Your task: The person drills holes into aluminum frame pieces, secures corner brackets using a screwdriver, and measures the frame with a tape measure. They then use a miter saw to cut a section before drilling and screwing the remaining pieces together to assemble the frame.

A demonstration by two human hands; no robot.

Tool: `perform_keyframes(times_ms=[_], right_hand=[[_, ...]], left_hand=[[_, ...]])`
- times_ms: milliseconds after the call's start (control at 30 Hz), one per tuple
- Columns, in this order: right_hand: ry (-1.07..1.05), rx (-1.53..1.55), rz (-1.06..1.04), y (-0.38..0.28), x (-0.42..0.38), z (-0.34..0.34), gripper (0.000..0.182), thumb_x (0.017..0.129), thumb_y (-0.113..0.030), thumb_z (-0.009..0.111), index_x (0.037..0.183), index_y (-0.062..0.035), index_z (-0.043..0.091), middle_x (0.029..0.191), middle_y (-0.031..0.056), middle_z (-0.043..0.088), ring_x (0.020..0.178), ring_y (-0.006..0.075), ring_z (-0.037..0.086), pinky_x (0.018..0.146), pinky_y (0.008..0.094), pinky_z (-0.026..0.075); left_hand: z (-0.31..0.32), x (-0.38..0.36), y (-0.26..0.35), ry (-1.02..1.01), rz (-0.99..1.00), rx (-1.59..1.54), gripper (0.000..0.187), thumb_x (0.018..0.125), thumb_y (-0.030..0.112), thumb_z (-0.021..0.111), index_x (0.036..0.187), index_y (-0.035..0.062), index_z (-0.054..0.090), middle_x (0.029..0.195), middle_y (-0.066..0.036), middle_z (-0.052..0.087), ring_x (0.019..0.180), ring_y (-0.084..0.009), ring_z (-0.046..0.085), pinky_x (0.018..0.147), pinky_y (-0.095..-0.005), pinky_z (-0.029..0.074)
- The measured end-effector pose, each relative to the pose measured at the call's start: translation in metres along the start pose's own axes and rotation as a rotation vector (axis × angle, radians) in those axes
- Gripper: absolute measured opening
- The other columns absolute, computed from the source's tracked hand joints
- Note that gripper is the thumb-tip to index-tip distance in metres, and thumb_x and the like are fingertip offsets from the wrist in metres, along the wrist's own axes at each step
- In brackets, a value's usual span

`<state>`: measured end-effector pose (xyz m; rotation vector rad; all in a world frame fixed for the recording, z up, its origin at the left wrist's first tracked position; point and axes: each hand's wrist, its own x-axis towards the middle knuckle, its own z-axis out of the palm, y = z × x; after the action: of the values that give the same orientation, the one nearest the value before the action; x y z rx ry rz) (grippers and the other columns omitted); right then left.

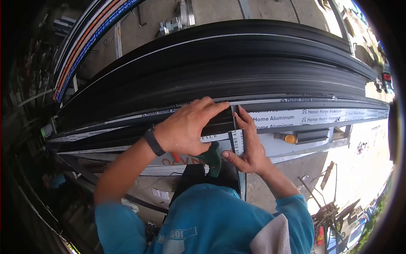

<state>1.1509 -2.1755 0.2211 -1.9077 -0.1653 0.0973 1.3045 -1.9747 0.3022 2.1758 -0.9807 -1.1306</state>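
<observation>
My left hand [184, 129], with a dark band at the wrist, is closed over a black aluminum profile [219, 126], thumb on the near side and fingers across the top. At its right end, this piece meets a second aluminum profile [237, 142] with white printed film, which runs toward my body. My right hand [250, 148] grips that second profile near the joint, thumb on the near side and fingertips on the far side. Below my left thumb is a green power tool [214, 160], partly hidden by the profile and my hand.
Long black aluminum profiles [211, 59] lie across the space beyond my hands, some wrapped in printed film [321, 114]. To the right, a yellow-and-black tool [289, 138] lies on a pale surface. Metal parts [171, 26] sit on the concrete floor at the back. A towel [272, 239] hangs at my front.
</observation>
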Motion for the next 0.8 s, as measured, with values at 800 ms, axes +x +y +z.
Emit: perform_keyframes(times_ms=[800], right_hand=[[0.254, 0.256, -0.015, 0.013, 0.000, 0.019, 0.067, 0.070, -0.017, 0.087, 0.124, 0.0032, 0.053, 0.150, 0.0409, 0.040, 0.136, 0.0498, 0.049, 0.110, 0.0502, 0.041]], left_hand=[[-0.007, 0.019, 0.008, -0.065, -0.050, -0.100, 0.097, 0.061, 0.003, 0.084, 0.151, 0.0044, 0.048, 0.123, -0.016, 0.058, 0.111, -0.0325, 0.062, 0.096, -0.0396, 0.053]])
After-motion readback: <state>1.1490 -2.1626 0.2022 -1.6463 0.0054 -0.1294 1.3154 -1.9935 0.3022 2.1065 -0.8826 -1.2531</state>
